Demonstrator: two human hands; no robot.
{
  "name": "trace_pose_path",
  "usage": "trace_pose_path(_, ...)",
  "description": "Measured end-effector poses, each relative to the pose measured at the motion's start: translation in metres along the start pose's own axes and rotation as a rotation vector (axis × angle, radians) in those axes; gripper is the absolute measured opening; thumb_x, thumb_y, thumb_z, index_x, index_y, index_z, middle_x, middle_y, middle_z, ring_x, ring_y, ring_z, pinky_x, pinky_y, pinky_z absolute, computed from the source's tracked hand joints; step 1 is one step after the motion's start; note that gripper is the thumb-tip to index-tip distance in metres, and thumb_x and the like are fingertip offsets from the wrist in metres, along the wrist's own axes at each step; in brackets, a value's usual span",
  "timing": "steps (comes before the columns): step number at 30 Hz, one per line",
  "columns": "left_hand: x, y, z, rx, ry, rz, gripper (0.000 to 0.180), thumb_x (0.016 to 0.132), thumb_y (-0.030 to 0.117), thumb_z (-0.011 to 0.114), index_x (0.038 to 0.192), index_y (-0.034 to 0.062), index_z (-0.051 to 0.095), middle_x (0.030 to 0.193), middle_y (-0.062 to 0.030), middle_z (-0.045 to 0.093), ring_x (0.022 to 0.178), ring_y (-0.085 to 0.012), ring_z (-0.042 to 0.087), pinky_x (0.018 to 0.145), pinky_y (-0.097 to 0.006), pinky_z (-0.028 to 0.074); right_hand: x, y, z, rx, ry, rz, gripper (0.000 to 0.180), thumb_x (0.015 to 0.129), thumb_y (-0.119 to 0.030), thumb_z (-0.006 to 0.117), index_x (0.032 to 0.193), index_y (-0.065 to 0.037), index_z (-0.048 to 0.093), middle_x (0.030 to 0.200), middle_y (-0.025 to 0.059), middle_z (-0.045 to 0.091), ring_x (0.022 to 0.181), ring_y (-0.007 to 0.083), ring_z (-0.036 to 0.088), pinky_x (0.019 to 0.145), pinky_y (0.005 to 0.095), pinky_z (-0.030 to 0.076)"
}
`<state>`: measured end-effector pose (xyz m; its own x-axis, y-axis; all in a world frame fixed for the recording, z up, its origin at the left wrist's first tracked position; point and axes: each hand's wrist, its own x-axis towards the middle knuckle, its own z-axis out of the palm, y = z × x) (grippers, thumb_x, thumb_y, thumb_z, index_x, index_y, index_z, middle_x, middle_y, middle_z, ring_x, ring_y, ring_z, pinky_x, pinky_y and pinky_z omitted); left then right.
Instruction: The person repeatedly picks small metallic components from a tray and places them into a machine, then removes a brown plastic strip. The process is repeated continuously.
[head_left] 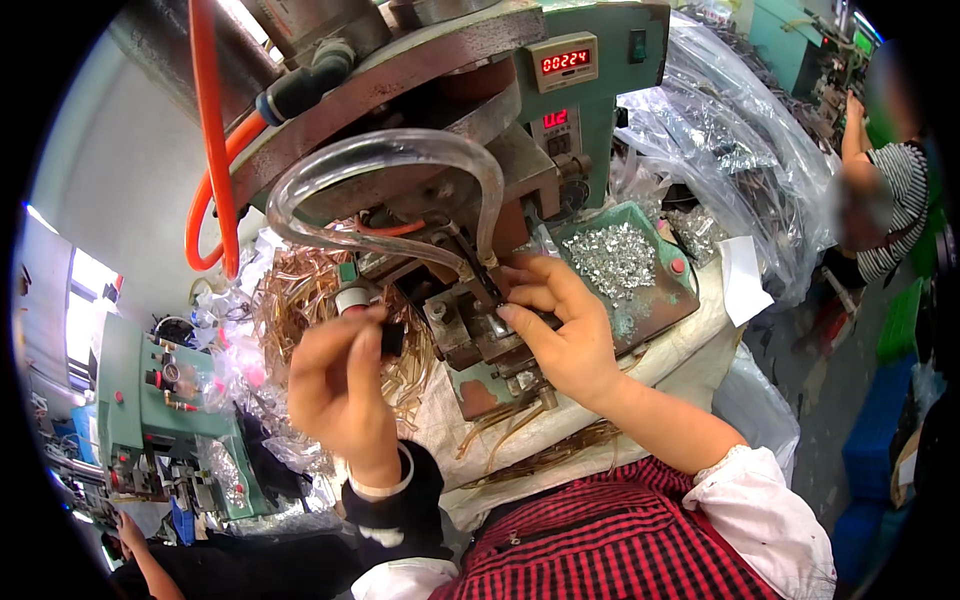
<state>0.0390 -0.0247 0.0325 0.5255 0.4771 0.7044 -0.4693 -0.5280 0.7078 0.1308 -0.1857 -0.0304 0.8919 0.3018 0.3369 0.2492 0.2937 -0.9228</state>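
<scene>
One large green and grey metal press (pixel 465 45) fills the upper middle. Tangled copper-coloured strips (pixel 290 290) lie heaped left of its base. A looped clear plastic tube (pixel 390 143) runs down to the tooling. Green metal tray (pixel 672 312) at right. Left hand (pixel 345 400): raised, blurred, thumb and forefinger nearly pinched; cannot tell if anything is held. Right hand (pixel 572 345): part-curled, thumb and fingertips close together at the dark steel fixture (pixel 462 322) on the press front; grip contents hidden. Small silvery metal pieces (pixel 612 258) fill part of the tray.
</scene>
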Motion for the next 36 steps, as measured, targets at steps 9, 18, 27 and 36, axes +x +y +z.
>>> trace_pose_path(9, 0.007, 0.003, 0.005, -0.042, 0.014, -0.085, 0.012, 0.091, -0.004, 0.071, 0.102, -0.0055, 0.068, 0.095, -0.0086, 0.072, 0.079, -0.0099, 0.063, 0.070, -0.021, 0.050, 0.001, -0.001, 0.002, 0.049, 0.000, 0.065, 0.047, 0.090, -0.001, 0.066, 0.134, 0.003, 0.049, 0.098, 0.0089, 0.074, 0.092, 0.0116, 0.066, 0.088, 0.0261, 0.049)
trace_pose_path(18, -0.010, 0.006, 0.008, 0.070, -0.133, 0.267, 0.014, 0.083, -0.009, 0.071, 0.095, -0.0017, 0.067, 0.086, -0.0123, 0.073, 0.077, -0.0204, 0.069, 0.070, -0.028, 0.055, -0.009, -0.040, -0.002, -0.367, -0.073, -0.104, 0.055, 0.086, -0.001, 0.060, 0.139, 0.002, 0.047, 0.117, 0.0244, 0.067, 0.106, 0.0379, 0.067, 0.094, 0.0442, 0.051)
trace_pose_path(27, -0.053, -0.023, 0.044, 0.314, -0.462, 0.708, 0.027, 0.071, 0.002, 0.085, 0.094, 0.0053, 0.072, 0.095, -0.0132, 0.074, 0.056, -0.0164, 0.063, 0.046, -0.027, 0.044, 0.033, 0.029, -0.119, -0.558, 0.423, -0.265, 0.045, 0.089, -0.001, 0.064, 0.133, -0.004, 0.057, 0.123, 0.0154, 0.067, 0.115, 0.0241, 0.063, 0.100, 0.0361, 0.048)
trace_pose_path(36, -0.061, -0.027, 0.042, 0.299, -0.376, 0.628, 0.024, 0.070, 0.001, 0.084, 0.092, 0.0060, 0.073, 0.092, -0.0119, 0.075, 0.059, -0.0169, 0.064, 0.047, -0.027, 0.047, -0.018, 0.054, -0.126, -1.182, 0.079, -0.170, 0.015, 0.072, -0.012, 0.080, 0.084, -0.008, 0.072, 0.087, 0.0101, 0.061, 0.091, 0.0326, 0.058, 0.080, 0.0438, 0.047)
